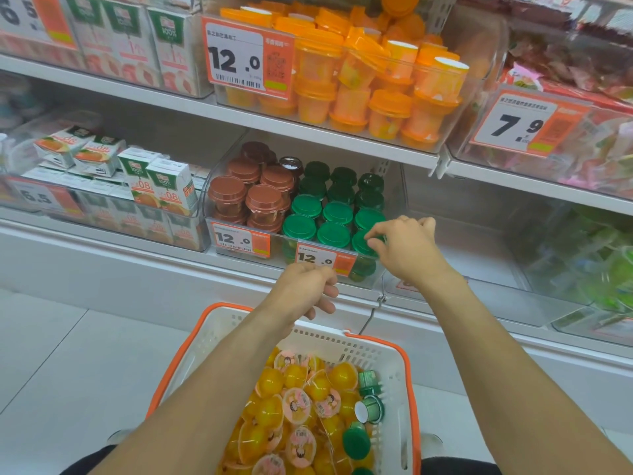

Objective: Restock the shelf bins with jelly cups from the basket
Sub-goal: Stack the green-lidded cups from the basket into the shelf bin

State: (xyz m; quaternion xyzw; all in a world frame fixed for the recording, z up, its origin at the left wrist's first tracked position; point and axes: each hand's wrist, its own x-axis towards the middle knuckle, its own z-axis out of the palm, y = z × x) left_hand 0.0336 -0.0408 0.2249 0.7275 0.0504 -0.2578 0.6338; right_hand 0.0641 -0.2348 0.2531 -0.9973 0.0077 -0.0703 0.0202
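The right hand (pixel 400 248) curls its fingers round a green-lidded jelly cup (pixel 363 244) at the front right of the lower shelf bin (pixel 239 221), seemingly settling it into its row. The left hand (pixel 308 286) hangs loosely curled before the price tag (pixel 322 260); it appears to hold nothing. Next comes a reach down to the basket (pixel 407 371), where green cups (pixel 356 440) lie among yellow ones.

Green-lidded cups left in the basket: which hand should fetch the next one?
Left, probably. The left hand hangs loosely curled, holding nothing, above the basket; the right hand is fingering a green-lidded cup in the bin.
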